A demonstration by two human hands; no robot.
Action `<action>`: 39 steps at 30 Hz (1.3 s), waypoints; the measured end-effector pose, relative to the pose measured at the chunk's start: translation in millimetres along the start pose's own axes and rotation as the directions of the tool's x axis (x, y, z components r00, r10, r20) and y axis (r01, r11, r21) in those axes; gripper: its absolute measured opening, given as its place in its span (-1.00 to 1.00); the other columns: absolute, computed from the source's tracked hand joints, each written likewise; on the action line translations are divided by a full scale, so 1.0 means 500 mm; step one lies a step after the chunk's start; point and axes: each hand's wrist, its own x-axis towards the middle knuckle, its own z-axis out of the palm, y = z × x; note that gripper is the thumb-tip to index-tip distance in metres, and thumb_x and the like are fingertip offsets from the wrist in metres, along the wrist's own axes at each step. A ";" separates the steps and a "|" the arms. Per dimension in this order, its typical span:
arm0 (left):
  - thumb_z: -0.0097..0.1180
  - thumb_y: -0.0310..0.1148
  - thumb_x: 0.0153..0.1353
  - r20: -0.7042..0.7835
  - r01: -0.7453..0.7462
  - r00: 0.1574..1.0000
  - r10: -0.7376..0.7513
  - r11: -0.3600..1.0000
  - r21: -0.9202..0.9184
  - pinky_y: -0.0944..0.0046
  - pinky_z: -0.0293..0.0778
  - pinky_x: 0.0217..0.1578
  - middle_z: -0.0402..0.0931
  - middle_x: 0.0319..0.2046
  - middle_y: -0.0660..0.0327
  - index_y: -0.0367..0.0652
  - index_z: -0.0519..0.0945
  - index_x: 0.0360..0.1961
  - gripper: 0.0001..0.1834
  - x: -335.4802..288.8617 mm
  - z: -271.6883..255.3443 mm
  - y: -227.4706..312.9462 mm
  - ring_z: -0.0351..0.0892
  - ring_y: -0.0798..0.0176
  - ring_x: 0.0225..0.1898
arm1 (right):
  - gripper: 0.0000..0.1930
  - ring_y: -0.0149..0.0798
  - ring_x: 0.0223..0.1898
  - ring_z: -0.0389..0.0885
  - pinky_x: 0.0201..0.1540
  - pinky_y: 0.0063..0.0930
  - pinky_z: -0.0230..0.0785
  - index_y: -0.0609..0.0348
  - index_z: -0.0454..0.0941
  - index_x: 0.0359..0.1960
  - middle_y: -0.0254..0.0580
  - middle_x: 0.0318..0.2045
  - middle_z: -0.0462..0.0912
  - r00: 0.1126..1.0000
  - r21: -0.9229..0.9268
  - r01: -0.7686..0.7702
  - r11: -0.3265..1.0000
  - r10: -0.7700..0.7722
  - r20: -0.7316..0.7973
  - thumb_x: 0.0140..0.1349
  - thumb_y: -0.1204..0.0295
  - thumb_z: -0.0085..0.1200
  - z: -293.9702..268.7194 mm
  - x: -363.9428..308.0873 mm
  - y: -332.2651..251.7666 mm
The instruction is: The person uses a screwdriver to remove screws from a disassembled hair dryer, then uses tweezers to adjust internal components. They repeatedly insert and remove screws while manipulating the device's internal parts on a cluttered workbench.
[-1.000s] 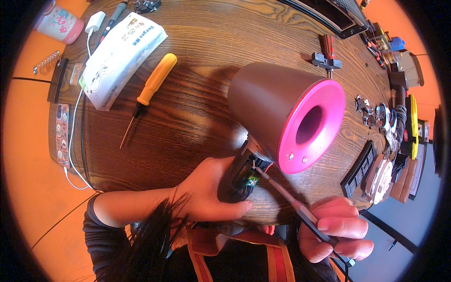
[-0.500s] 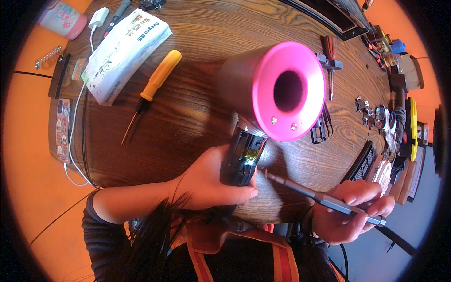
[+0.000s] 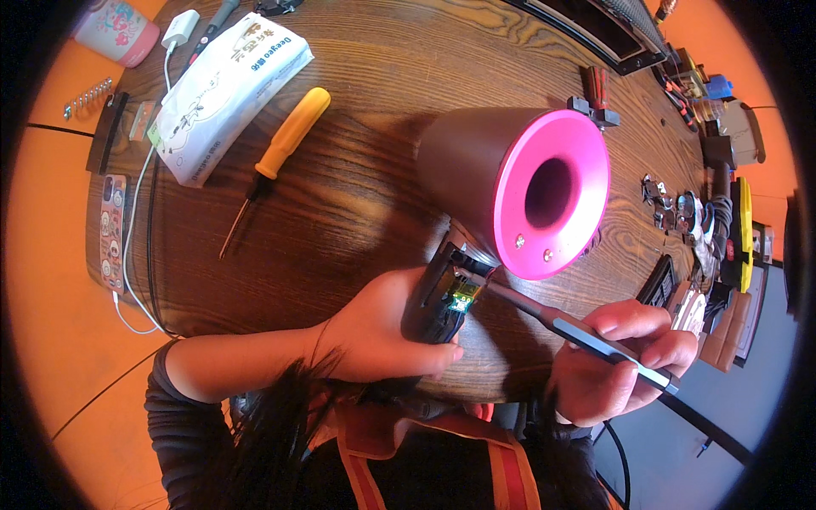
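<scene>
Above the near edge of the desk, the left hand gripped a hair dryer's opened handle; the right hand held a precision screwdriver there. Screwdriver work seemed underway, needing steady aim.

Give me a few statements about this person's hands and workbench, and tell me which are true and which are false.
1. The left hand grips the handle of a hair dryer. True.
2. The right hand holds a pen-shaped grey tool. True.
3. The dryer is brown all over. False: its front ring is pink.
4. A green circuit board shows in the handle. True.
5. Every tool is in a hand. False: a yellow-handled screwdriver lies on the table.
6. Nothing lies left of that screwdriver. False: a phone and a white packet do.
</scene>
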 end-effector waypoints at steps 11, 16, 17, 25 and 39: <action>0.19 -0.51 -0.08 0.020 -0.084 0.996 0.082 0.992 0.089 0.36 0.47 -0.46 0.45 -0.53 0.25 -0.26 0.39 -0.37 -0.75 0.002 -0.005 -0.008 0.52 0.37 -0.52 | -0.58 -0.14 -0.46 0.57 -0.39 -0.45 0.45 0.14 0.10 -0.35 0.20 -0.40 0.53 0.970 0.020 0.108 0.994 -0.109 0.217 0.01 0.45 0.21 -0.015 -0.002 0.003; 0.21 -0.50 -0.08 -0.022 -0.004 1.000 0.006 0.996 0.094 0.37 0.46 -0.47 0.45 -0.54 0.26 -0.27 0.40 -0.38 -0.75 0.002 -0.003 -0.008 0.51 0.37 -0.51 | -0.55 -0.09 -0.52 0.56 -0.55 -0.38 0.44 0.12 0.13 -0.36 0.08 -0.37 0.54 0.873 0.004 0.358 0.934 -0.336 0.353 -0.10 0.48 0.25 -0.013 -0.004 0.005; 0.21 -0.49 -0.09 -0.020 -0.037 0.999 0.040 0.992 0.120 0.37 0.46 -0.47 0.46 -0.54 0.26 -0.27 0.40 -0.37 -0.74 0.002 -0.003 -0.007 0.51 0.37 -0.51 | -0.56 -0.10 -0.53 0.56 -0.58 -0.40 0.42 0.12 0.14 -0.38 0.03 -0.37 0.54 0.865 -0.068 0.365 0.928 -0.311 0.394 -0.12 0.48 0.25 -0.011 -0.006 0.001; 0.23 -0.36 -0.12 -0.057 0.003 0.998 0.008 0.984 0.180 0.38 0.33 -0.44 0.39 -0.51 0.29 -0.31 0.37 -0.27 -0.59 0.002 0.005 -0.007 0.35 0.44 -0.45 | -0.58 -0.28 -0.66 0.41 -0.71 -0.51 0.19 0.09 0.13 -0.46 -0.16 -0.54 0.45 0.690 -0.180 0.662 0.727 -0.498 0.524 -0.14 0.50 0.25 0.011 -0.028 -0.001; 0.22 -0.38 -0.10 -0.104 0.032 0.994 -0.015 0.986 0.164 0.38 0.33 -0.44 0.38 -0.52 0.28 -0.30 0.38 -0.30 -0.64 0.000 0.006 -0.003 0.36 0.45 -0.46 | -0.57 -0.27 -0.66 0.42 -0.70 -0.51 0.19 0.08 0.12 -0.45 -0.19 -0.52 0.47 0.689 -0.169 0.635 0.754 -0.454 0.565 -0.12 0.47 0.26 0.003 -0.021 -0.003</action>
